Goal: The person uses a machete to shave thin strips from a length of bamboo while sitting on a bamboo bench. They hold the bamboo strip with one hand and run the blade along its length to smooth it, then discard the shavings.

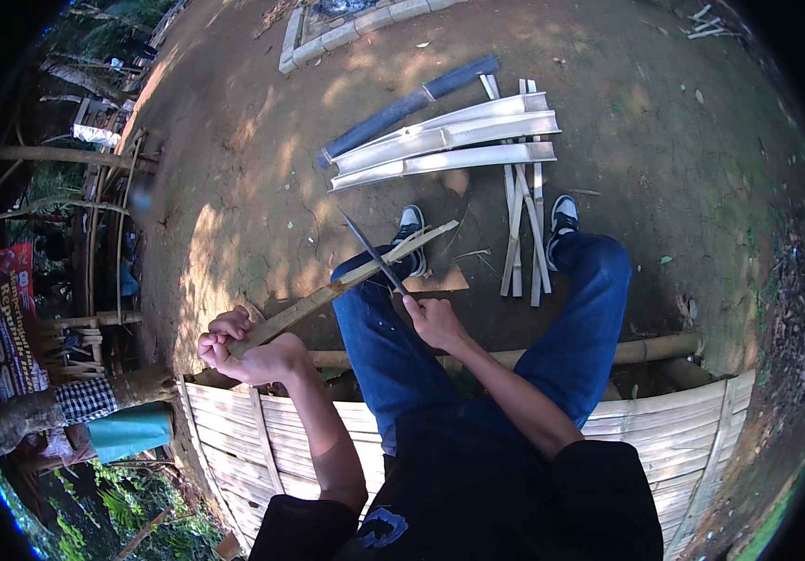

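My left hand (254, 351) is closed around the near end of a long split bamboo strip (313, 301). The strip slants up and right across my left thigh, and its narrower far end (435, 232) stands out past the knee. In my right hand (438, 323) is the handle of a knife with a long dark blade (363, 235). The blade crosses the strip near its middle, over my left knee, pointing up and left. Whether its edge bites into the bamboo cannot be made out.
Pale split bamboo halves (444, 140) and a dark bamboo piece (412, 105) lie beyond my feet. Thin bamboo strips (516, 238) rest between my shoes. I sit on a slatted bamboo bench (318, 433). A block-edged bed (341, 35) lies farther off; wooden rails (75, 156) stand left.
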Motion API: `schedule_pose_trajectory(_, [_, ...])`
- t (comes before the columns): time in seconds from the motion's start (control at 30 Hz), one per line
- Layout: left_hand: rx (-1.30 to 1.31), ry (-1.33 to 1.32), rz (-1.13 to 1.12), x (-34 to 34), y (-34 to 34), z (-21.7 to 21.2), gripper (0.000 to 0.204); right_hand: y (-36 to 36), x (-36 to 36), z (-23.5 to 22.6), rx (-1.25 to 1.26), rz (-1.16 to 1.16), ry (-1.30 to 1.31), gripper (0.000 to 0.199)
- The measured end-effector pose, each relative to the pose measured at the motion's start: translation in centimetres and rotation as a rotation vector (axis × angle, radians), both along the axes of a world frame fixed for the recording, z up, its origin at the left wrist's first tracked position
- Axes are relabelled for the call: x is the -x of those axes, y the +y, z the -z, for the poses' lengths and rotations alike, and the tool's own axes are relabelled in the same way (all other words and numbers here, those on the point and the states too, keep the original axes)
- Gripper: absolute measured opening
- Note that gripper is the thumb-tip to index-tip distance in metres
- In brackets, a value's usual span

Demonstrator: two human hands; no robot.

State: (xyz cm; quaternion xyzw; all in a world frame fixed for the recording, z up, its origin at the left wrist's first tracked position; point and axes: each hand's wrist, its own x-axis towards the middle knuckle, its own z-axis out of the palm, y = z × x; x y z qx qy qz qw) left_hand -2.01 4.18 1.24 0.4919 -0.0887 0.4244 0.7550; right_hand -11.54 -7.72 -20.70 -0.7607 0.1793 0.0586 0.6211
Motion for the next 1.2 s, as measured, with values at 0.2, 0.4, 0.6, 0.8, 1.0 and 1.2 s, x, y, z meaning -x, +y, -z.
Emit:
schedule_pose_trajectory(0.2, [0.019,0.03,-0.014,-0.3,-1.8,-0.9,0.009,0.3,-0.3,-3.9,-0.137,-0.138,-0.512,0.044])
schedule_pose_trajectory(0.4, [0.018,0.083,-0.022,-1.0,-2.5,-1.6,0.011,-1.6,-2.0,8.6,0.049,0.262,0.46,0.066])
schedule_pose_trajectory(0.6, [0.026,0.051,-0.027,-0.5,-1.9,-1.1,0.014,-2.0,-1.3,4.3,0.028,0.09,0.19,0.059])
schedule_pose_trajectory(0.8, [0.03,0.063,-0.01,-1.8,-2.6,-1.6,0.011,0.6,-3.3,3.1,-0.099,-0.029,-0.499,0.048])
schedule_pose_trajectory(1.0, [0.086,0.082,-0.068,-3.5,-1.3,-1.6,0.012,-3.0,-3.7,11.3,-0.252,0.331,0.751,0.062])
schedule_pose_trajectory(1.2, [0.028,0.084,0.031,-4.6,-0.2,-1.3,0.014,-3.9,-3.3,15.1,0.034,0.233,0.547,0.068])
